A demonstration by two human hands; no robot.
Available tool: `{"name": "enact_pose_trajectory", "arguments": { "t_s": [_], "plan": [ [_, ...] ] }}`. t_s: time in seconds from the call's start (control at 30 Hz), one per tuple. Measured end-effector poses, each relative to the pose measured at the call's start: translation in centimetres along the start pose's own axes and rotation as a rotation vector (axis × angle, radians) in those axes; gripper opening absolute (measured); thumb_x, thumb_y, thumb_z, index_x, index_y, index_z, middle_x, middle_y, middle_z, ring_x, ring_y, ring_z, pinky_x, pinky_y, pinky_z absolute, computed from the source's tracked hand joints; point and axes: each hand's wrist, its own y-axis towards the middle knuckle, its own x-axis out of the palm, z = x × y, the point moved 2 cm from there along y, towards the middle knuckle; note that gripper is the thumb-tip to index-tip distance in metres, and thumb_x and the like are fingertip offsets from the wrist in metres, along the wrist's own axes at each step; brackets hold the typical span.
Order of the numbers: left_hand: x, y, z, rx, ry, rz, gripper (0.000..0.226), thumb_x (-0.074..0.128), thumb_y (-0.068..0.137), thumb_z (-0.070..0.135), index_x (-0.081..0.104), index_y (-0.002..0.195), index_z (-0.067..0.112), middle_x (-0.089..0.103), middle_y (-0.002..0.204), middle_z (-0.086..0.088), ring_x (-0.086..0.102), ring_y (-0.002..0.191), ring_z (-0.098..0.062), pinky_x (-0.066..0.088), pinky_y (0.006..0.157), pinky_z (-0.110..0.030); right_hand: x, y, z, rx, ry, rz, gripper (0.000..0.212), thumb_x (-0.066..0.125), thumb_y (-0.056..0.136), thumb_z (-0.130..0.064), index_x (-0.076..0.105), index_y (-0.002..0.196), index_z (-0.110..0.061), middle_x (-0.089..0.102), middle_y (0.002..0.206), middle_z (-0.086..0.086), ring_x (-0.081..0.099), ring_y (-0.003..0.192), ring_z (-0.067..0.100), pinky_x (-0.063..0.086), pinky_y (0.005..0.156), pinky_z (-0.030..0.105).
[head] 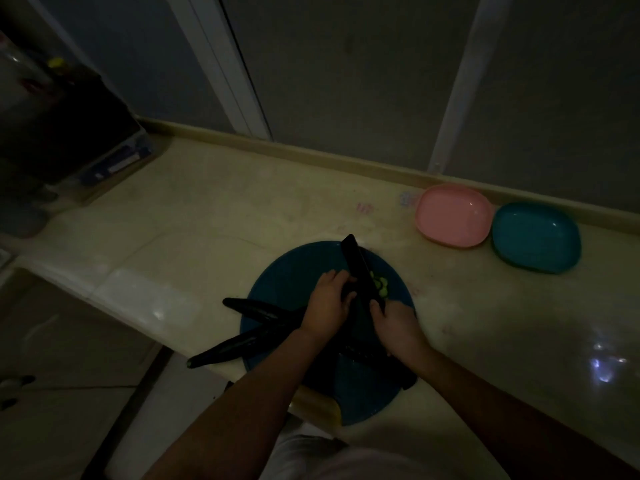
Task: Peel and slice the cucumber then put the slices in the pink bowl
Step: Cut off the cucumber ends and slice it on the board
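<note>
In the head view the work is partway through the slicing. A few pale green slices [379, 285] lie on the round blue cutting board [291, 271], just beyond the blade on its far right side, so some cutting is done. None has reached the pink bowl [453, 214], whose inside shows nothing in it. It stands well off to the right and farther back from both hands, touching or nearly touching a teal bowl [536, 237].

The left hand [329, 299] is curled down over the short end of the cucumber [349, 293], pinning it to the board. The fingertips sit right against the flat of the knife [356, 268]. The light is too dim to tell whether this piece has been peeled. The right hand [394, 327] is closed round the knife handle, with the dark blade running forward and away from it, across the cucumber and just right of the left fingers.

Two whole dark cucumbers [259, 311] lie to the left of the left wrist — one partly over the board's edge, the other reaching out past the counter [207, 230].

By my reading, the rest of the held piece needs slicing, then all the slices have to be carried to the pink bowl — the transfer has not begun.
</note>
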Motion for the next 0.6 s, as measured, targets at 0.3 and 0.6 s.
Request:
{"name": "enact_pose_trajectory", "arguments": {
  "t_s": [0.3,0.6],
  "plan": [
    [0.0,0.1,-0.1,-0.019,-0.010,0.011,0.019,0.061,0.086,0.010,0.059,0.104,0.004,0.058,0.103,-0.013,0.050,0.100,-0.024,0.029,0.075,-0.018,-0.6,-1.1,1.2,0.020,0.053,0.003,0.045,0.036,0.101,-0.030,0.042,0.060,-0.012,0.046,0.051,0.005,0.043,0.037,0.012,0.034,0.033,0.022],
    [0.0,0.0,0.0,-0.027,-0.014,0.012,0.020,0.061,0.087,0.011,0.059,0.105,0.004,0.058,0.104,-0.013,0.050,0.101,-0.024,0.033,0.077,-0.021,-0.8,-1.7,0.6,0.032,0.156,-0.010,0.046,0.038,0.100,-0.032,0.042,0.058,-0.011,0.046,0.051,0.006,0.040,0.027,0.005,0.034,0.034,0.021]
  ]
}}
